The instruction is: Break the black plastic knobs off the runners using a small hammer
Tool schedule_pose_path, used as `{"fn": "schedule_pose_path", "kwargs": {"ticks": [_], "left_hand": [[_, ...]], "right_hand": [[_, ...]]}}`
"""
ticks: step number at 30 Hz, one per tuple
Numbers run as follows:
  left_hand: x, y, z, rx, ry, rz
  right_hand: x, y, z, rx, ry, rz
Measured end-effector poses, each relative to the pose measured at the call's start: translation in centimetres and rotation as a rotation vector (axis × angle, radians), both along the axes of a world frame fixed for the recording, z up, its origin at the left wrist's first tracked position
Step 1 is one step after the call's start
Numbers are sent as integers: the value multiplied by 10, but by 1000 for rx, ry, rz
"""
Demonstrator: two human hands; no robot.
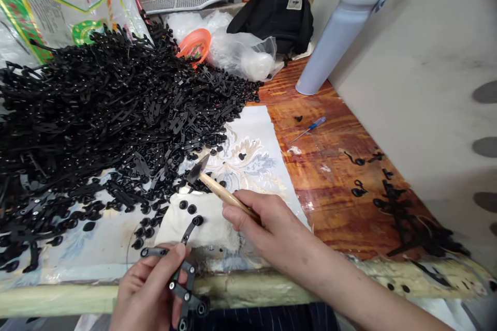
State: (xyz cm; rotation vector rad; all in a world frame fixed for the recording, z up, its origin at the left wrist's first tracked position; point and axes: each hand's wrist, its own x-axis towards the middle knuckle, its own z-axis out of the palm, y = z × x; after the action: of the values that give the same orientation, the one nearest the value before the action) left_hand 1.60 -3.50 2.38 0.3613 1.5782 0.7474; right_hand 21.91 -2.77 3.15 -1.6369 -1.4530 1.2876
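Note:
My right hand (pixel 258 217) is closed round the pale wooden handle of a small hammer (pixel 217 189). Its dark metal head is raised near the edge of the black heap. Closed as well, my left hand (pixel 149 289) pinches a jointed black linkage (pixel 182 282) with shiny rivets. One arm of the linkage reaches up over a folded white cloth pad (pixel 209 217), ending in a round black piece (pixel 198 220). Two loose round black pieces (pixel 187 207) lie on the pad, and several more (pixel 143 231) sit at its left.
A big heap of black parts (pixel 116 103) covers the left and back. Behind are a printed plastic bag (pixel 58 15), an orange bowl (pixel 196 44) and a black cap (pixel 272 18). At right are a lavender bottle (pixel 334 36), a blue-handled screwdriver (pixel 316 123) and black scraps (pixel 404 217).

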Motion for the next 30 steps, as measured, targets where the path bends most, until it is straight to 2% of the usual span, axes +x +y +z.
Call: {"fn": "schedule_pose_path", "kwargs": {"ticks": [3,7,12,16,18,21,23,25,27,30], "left_hand": [[4,0,1,32,22,-28],[8,1,0,42,46,-15],[10,0,-2,44,19,3],[15,-2,4,45,2,36],[18,-2,7,45,5,54],[19,-2,8,37,-24,63],[17,-3,7,29,-36,60],[15,-3,6,12,-28,59],[14,-3,5,0,-27,59],[14,-3,6,6,-55,54]], "right_hand": [[3,-3,7,70,-14,22],[8,-14,14,197,-60,121],[18,-33,6,295,-245,186],[28,-41,2,366,-367,320],[32,-45,4,401,-433,305],[32,-46,7,456,-486,210],[28,-43,6,425,-474,255],[23,-38,4,358,-463,360],[22,-36,4,356,-480,401],[26,-38,7,445,-553,289]]}}
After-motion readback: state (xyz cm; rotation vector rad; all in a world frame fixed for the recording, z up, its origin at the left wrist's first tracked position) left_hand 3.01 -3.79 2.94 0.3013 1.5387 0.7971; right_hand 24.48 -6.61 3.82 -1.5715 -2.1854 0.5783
